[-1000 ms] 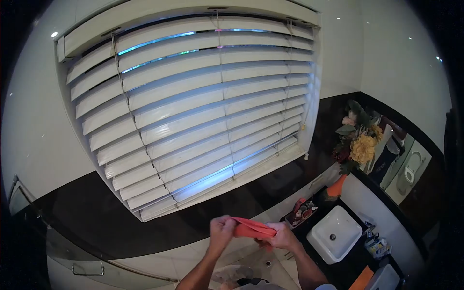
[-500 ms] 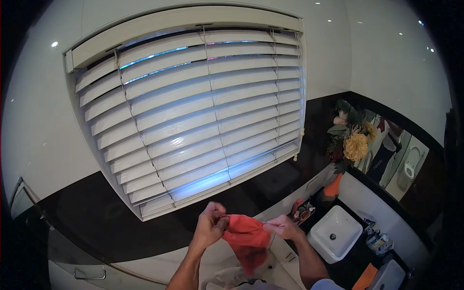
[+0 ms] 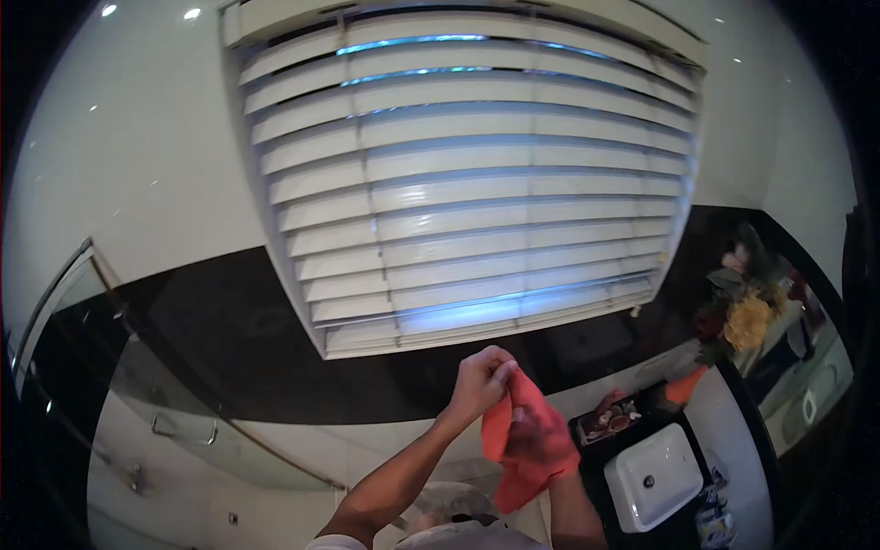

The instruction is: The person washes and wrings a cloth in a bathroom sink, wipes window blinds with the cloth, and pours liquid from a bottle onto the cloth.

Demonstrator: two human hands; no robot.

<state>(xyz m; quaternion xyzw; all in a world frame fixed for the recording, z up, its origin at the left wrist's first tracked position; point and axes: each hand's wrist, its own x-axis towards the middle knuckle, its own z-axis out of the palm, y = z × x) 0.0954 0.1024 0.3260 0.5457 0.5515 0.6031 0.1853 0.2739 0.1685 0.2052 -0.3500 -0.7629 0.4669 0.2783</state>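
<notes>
A red-orange cloth [image 3: 515, 447] with a dark, damp-looking patch hangs in front of me below the window. My left hand [image 3: 483, 380] is closed on its upper corner, thumb and fingers pinched together. The cloth drapes over my right hand, so those fingers are hidden; only the right forearm [image 3: 576, 515] shows beneath its lower edge. Whether the right hand grips the fabric I cannot tell.
White blinds [image 3: 477, 197] cover the window ahead. To the right are a white basin [image 3: 653, 477] on a dark counter, a tray of small items [image 3: 607, 419] and a flower arrangement [image 3: 747, 316]. A glass shower door with a handle [image 3: 183, 431] stands left.
The view has turned left. The cloth was stretched between both hands; now it hangs from my left hand and covers my right hand.
</notes>
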